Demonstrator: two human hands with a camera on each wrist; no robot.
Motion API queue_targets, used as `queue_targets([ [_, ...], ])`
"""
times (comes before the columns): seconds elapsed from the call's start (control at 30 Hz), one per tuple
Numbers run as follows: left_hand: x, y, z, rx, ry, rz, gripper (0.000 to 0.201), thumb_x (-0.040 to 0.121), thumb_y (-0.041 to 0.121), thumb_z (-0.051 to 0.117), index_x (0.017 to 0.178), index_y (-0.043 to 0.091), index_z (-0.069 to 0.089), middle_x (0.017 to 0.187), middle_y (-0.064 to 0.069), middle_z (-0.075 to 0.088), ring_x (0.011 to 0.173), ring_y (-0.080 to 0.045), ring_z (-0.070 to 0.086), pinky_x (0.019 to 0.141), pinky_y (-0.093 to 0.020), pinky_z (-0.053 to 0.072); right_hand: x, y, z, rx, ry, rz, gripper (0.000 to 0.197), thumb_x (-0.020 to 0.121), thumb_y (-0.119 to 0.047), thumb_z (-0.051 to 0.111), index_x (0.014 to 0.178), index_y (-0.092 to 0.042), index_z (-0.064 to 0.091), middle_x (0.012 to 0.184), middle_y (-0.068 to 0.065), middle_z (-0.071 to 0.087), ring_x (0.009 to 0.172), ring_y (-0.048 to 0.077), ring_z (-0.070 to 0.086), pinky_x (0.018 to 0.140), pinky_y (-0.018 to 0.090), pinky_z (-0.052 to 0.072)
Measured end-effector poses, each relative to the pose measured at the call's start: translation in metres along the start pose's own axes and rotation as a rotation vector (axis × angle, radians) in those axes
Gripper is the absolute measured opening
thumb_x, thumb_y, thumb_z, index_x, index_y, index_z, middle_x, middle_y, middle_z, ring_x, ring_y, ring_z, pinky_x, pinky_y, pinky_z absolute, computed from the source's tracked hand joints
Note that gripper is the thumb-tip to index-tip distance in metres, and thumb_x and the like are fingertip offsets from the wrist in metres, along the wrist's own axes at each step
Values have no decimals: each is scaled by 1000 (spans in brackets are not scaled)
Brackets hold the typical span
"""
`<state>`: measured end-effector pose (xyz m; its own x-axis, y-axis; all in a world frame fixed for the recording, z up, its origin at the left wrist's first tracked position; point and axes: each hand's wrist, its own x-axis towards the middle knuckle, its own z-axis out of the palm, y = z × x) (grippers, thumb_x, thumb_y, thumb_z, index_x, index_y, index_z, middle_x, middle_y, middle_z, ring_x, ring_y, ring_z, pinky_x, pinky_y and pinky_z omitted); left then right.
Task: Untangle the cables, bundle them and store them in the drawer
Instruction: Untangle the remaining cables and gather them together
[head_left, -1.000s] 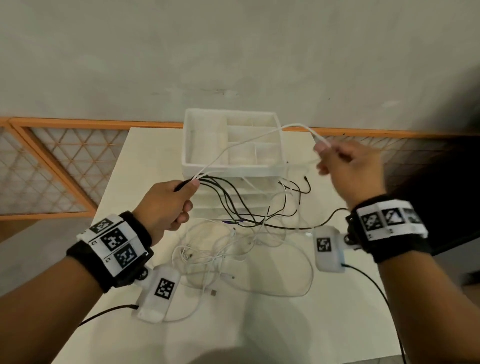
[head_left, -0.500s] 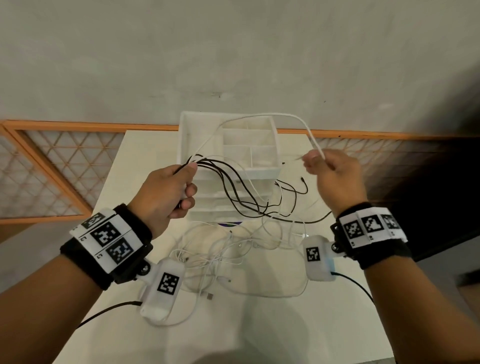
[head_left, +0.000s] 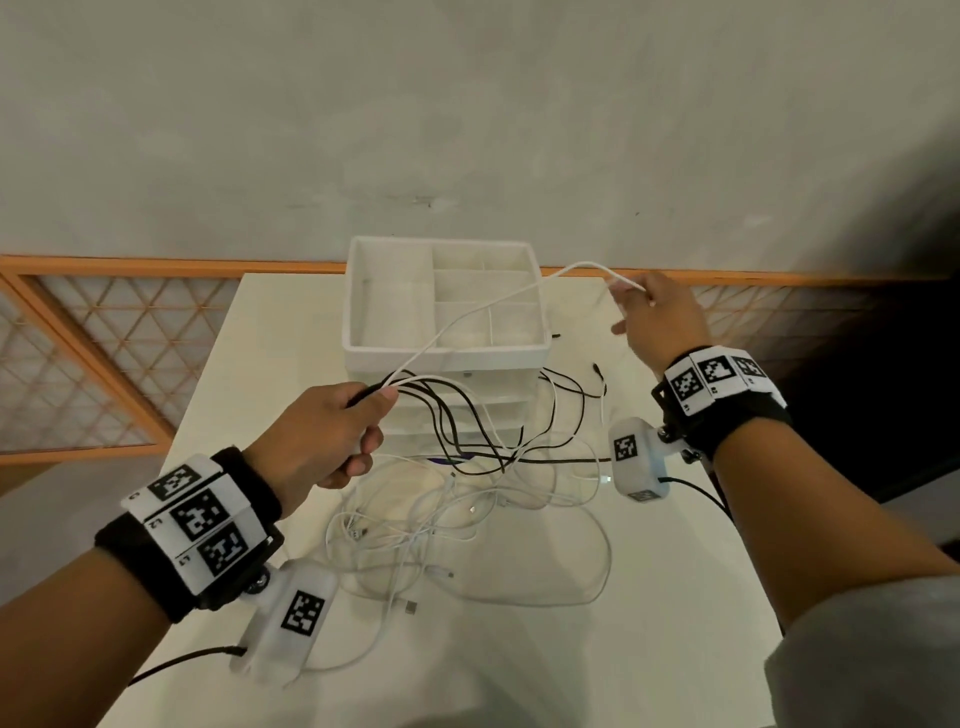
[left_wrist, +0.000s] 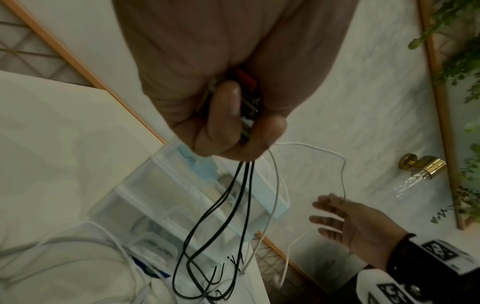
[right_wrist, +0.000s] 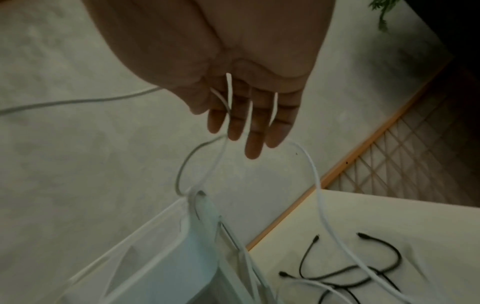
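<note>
Now the right hand is spreading its fingers, the white cable merely draped across them, while the left hand is gripping the black cables above the worktop; untangling is continuing.

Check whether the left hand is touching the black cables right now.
Touching. The left wrist view shows the left hand curled round the black cables, which hang straight out of its fist; the head view agrees.
</note>
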<state>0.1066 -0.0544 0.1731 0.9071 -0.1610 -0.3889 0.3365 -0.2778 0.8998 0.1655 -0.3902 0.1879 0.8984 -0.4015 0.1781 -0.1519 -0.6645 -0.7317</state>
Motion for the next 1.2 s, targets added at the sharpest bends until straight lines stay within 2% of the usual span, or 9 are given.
queue_targets([
  [0.13, -3, 2, 3, 31, -21, 32, 30, 98, 38, 56, 83, 14, 48, 57, 0, 46, 41, -13, 37, 38, -17, 23, 12, 0, -8, 110, -1, -185, 31, 94, -11, 55, 119, -28, 58, 127, -13, 57, 110, 15, 62, 93, 18, 46],
  [0.27, -5, 7, 9, 61, -24, 97, 30, 98, 39, 56, 86, 11, 51, 56, 0, 47, 42, -14, 39, 39, -18, 26, -6, 16, -9, -294, -282, -77, 67, 84, -1, 58, 143, -28, 44, 157, 6, 26, 136, 27, 42, 96, 23, 37],
  [0.4, -5, 15, 20, 127, -69, 206, 34, 97, 39, 56, 79, 10, 53, 54, 0, 49, 46, -20, 40, 44, -24, 31, -52, -14, -9, 6, -330, -77, 61, 80, -23, 78, 133, -38, 53, 111, 2, 61, 83, 18, 62, 80, 29, 51],
  [0.53, -9, 34, 43, 295, -203, 421, 34, 99, 33, 55, 71, 14, 55, 54, -3, 52, 45, -18, 46, 47, -22, 39, -104, -60, 10, 61, -669, -341, 49, 76, -44, 81, 121, -43, 61, 61, -10, 58, 52, 5, 52, 60, 16, 44],
  [0.6, -13, 43, 50, 322, -251, 523, 32, 99, 30, 56, 69, 20, 58, 54, 0, 52, 45, -15, 47, 49, -24, 41, -103, -55, 24, -117, -617, -416, 9, 85, -36, 74, 91, -35, 68, 65, -13, 61, 57, 6, 55, 61, 21, 41],
  [0.7, -21, 51, 44, 221, -240, 592, 29, 97, 29, 57, 74, 12, 60, 56, -1, 49, 48, -15, 45, 47, -26, 41, -71, -23, 23, -327, -603, -193, 21, 88, -42, 69, 73, -28, 65, 67, -11, 62, 62, 8, 57, 62, 26, 40],
  [0.87, -24, 46, 15, 342, -176, 557, 46, 88, 49, 57, 69, 8, 52, 53, 1, 46, 46, -12, 44, 47, -23, 40, -38, -1, 3, -132, -282, -19, 17, 85, -37, 74, 75, -25, 67, 70, 1, 73, 48, 8, 61, 47, 22, 47],
  [0.97, -17, 28, 7, 649, -164, 387, 56, 90, 57, 50, 66, 7, 46, 51, 5, 49, 42, -8, 46, 50, -21, 42, -29, 5, 5, 5, -47, -130, 5, 84, -27, 72, 84, -29, 67, 81, -3, 73, 70, 18, 68, 66, 36, 57],
  [1.2, -2, -17, 13, 920, -198, 105, 46, 103, 46, 36, 82, 10, 55, 72, -13, 72, 46, -12, 63, 57, -22, 52, -52, 30, 36, -116, -212, -148, 25, 85, -29, 71, 100, -22, 52, 70, -2, 57, 58, 20, 53, 55, 29, 40],
])
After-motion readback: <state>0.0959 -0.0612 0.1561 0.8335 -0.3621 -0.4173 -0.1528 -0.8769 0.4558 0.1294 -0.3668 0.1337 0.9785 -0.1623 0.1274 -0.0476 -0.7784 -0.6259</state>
